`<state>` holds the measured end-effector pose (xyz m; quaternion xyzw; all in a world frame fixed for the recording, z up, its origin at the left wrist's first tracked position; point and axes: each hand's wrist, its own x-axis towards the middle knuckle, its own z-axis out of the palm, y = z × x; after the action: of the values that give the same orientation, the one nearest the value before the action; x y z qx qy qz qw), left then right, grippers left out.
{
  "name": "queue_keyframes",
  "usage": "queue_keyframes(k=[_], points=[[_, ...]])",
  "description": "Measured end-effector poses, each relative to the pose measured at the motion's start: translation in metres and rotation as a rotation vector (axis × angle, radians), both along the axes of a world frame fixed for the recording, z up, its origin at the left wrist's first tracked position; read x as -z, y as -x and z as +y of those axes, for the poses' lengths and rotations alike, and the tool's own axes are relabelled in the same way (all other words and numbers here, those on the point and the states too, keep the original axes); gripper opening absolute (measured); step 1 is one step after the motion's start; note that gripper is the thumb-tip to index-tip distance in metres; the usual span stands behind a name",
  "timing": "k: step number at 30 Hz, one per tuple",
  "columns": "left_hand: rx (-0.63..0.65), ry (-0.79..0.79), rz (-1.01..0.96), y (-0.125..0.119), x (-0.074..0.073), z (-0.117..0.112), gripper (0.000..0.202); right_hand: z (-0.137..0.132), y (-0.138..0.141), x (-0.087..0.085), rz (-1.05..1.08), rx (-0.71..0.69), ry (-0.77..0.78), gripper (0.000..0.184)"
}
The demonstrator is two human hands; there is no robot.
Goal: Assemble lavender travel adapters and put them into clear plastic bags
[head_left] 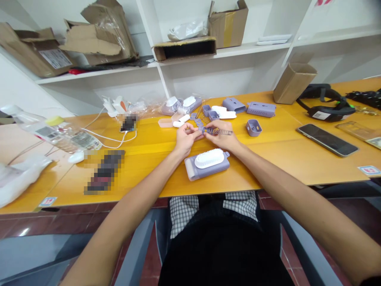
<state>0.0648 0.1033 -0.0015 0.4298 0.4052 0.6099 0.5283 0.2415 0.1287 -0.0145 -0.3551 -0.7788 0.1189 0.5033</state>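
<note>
Both my hands meet above the middle of the yellow table [297, 159]. My left hand [184, 139] and my right hand [222, 137] pinch a thin part with a coiled spring and a small purple piece [216, 130] between them, fingers closed. Just in front of my hands lies a purple case with a white ribbed pad on top [207, 163]. Beyond my hands lie several loose purple and white parts [220, 111], among them a purple perforated housing [261, 109] and a small purple cup [254, 127].
A black phone [327, 139] and a black headset [326, 105] lie at the right. A brown paper bag [294, 82] stands at the back. A plastic bottle [56, 133], white cables and a charger are at the left. Cardboard boxes fill the shelves behind.
</note>
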Motion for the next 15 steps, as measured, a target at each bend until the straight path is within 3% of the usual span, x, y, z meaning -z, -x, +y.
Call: queue_keyframes(k=[10, 15], points=[[0.009, -0.003, -0.027, 0.000, -0.002, -0.003, 0.051, -0.001, -0.005, -0.001, 0.124, -0.092, 0.133, 0.018], [0.023, 0.004, -0.025, 0.002, -0.004, -0.002, 0.051, 0.001, -0.012, -0.006, 0.001, -0.136, 0.029, 0.019]])
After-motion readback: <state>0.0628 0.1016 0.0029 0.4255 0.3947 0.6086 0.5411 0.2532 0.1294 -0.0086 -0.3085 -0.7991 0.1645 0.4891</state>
